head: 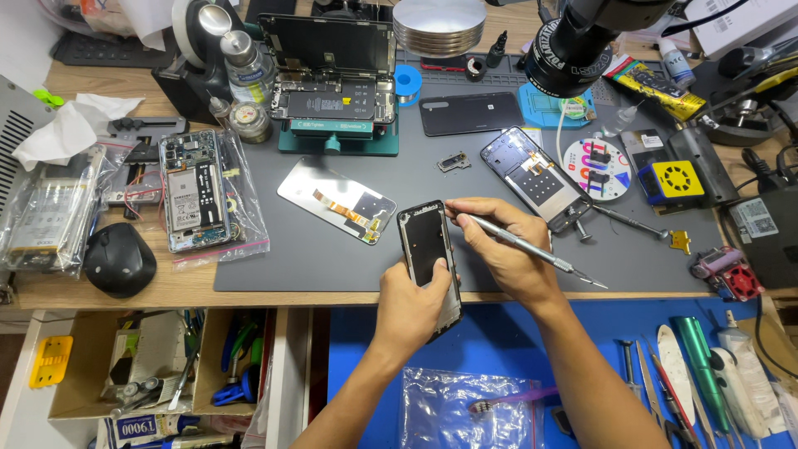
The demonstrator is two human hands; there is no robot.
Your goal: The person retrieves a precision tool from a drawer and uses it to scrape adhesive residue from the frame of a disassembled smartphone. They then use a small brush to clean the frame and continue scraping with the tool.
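Phone frame (426, 249) held over the grey mat (332, 258).
Left hand (413, 303) grips the frame; right hand (499, 245) holds a thin metal screwdriver (524, 248) by its top edge.

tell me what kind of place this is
Most likely a phone repair bench: opened phones lie on a grey work mat, the hands hold a phone frame and a screwdriver.

Two bare forearms showing, no sleeves reaching into view. Left hand (413, 303) and right hand (497, 241) wearing no gloves, rings or watch. Wrists bare, no straps or bands showing.
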